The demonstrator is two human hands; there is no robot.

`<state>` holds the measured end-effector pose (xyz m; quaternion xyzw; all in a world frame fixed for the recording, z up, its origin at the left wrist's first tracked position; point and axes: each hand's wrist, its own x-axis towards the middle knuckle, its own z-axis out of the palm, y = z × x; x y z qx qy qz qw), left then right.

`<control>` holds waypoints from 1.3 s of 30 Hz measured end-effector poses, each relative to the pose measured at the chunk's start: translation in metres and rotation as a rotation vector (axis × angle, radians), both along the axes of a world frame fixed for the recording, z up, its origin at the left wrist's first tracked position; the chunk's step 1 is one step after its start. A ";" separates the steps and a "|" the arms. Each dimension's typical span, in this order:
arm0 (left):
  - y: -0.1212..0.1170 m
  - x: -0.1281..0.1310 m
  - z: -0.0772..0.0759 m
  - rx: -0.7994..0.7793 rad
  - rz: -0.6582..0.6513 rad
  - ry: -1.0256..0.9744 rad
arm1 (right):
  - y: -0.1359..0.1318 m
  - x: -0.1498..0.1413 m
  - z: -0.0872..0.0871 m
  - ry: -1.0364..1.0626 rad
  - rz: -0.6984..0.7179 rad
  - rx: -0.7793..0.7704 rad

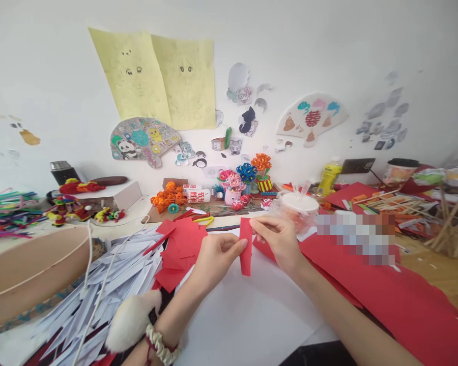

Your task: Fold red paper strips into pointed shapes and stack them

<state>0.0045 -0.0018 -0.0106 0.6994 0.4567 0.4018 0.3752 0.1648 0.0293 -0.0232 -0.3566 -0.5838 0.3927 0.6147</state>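
Note:
A narrow strip of red paper (246,259) is held upright between my two hands, above a large white sheet (248,315). My left hand (222,254) pinches its left side, thumb across the front. At the strip's upper right edge, the fingertips of my right hand (277,236) are closed on it. Left of my left hand lies a pile of cut red paper pieces (181,246). Beside that pile spreads a heap of folded white paper strips (110,279). Large red sheets (381,284) lie to the right of my right forearm.
A beige basin (34,274) stands at the left, with a white cable (89,254) near it. Handmade flowers (246,175), a lidded tub (299,203) and a yellow bottle (330,178) line the back by the wall. Wooden sticks (448,229) fill the right side.

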 end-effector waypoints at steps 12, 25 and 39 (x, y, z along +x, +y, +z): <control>-0.003 0.002 0.004 -0.043 -0.001 0.033 | 0.003 0.005 0.002 0.065 -0.092 0.029; -0.006 0.003 0.003 0.065 -0.033 0.304 | 0.010 0.011 0.001 0.131 -0.177 0.016; -0.004 0.000 0.000 0.099 0.061 0.141 | 0.008 0.010 0.003 0.120 -0.141 0.013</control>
